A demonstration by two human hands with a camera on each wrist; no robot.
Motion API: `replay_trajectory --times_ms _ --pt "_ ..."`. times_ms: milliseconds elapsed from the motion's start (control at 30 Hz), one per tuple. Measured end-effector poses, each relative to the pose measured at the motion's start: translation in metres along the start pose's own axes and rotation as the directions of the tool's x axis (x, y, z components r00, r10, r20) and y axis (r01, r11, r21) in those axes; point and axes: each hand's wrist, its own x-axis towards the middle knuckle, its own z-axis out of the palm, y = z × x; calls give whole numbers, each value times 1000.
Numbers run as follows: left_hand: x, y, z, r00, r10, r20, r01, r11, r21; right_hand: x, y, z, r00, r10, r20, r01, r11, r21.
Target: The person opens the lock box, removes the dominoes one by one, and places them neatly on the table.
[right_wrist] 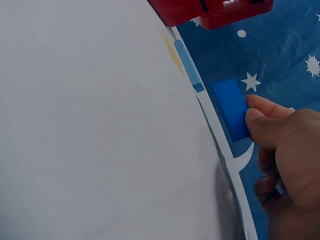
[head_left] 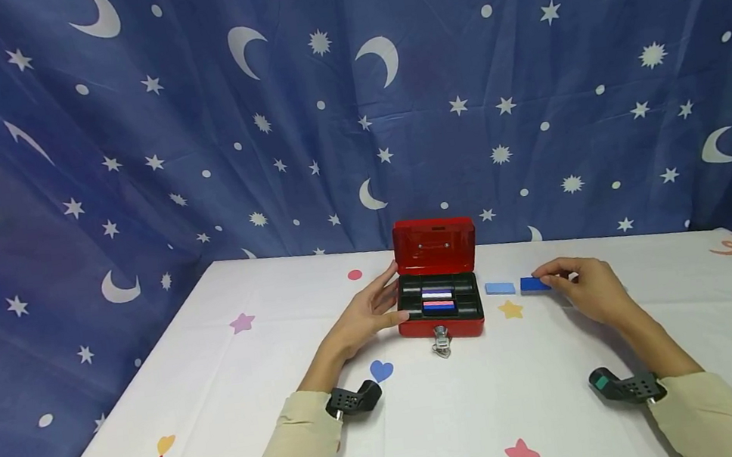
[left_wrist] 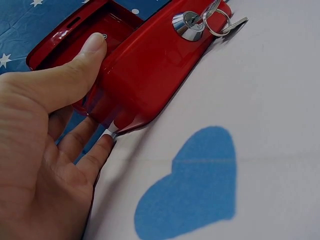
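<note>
A red cash box stands on the table with its lid raised and a black compartment tray inside. Small blue, white and pink striped pieces lie in the tray's middle. My left hand holds the box's left side, thumb over the rim and fingers along the outer wall. To the right, my right hand pinches a dark blue rectangular block between thumb and index finger. Between that block and the box lies a light blue block.
Keys on a ring hang from the box's front lock. A white cloth printed with shapes covers the table. Behind it hangs a dark blue curtain with moons and stars, close to the table's far edge.
</note>
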Motion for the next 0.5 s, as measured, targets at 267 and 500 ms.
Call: replay_trajectory --times_ms 267,500 --pt "0 0 0 1000 -3 -5 3 1000 -5 -1 5 3 999 26 27 -26 1000 -11" --pt "0 0 1 1000 7 -4 -7 1000 -14 -3 8 7 999 29 40 -28 999 -21"
